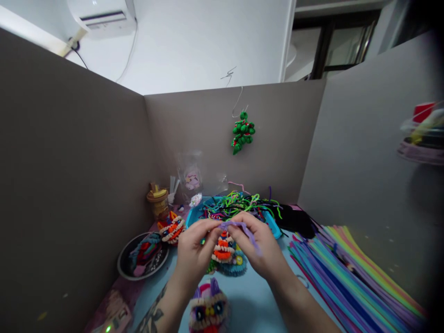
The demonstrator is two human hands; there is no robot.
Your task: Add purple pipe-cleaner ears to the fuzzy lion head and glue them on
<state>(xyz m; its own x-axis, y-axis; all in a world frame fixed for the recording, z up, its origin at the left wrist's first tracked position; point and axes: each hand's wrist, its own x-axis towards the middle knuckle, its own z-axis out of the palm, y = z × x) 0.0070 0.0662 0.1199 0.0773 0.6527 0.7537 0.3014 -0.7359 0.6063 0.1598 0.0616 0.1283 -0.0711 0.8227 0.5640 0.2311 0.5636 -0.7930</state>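
A short purple pipe cleaner (247, 231) is pinched between my two hands, above the middle of the table. My left hand (197, 243) grips its left end with thumb and forefinger. On the other side, my right hand (258, 245) pinches it as well, and a loose purple end lies across that hand. Behind and below the hands, an orange and cream fuzzy figure (224, 249) is partly hidden. Nearer to me stands a purple and cream fuzzy animal head (210, 310) with dark eyes and a yellow nose.
A blue tray (275, 227) heaped with tangled pipe cleaners stands at the back. Long straight pipe cleaners (336, 273) lie in bundles at right. At left are a metal bowl (121, 268), another fuzzy figure (172, 227) and a brown cup (157, 203). Grey panels (194, 120) enclose the table.
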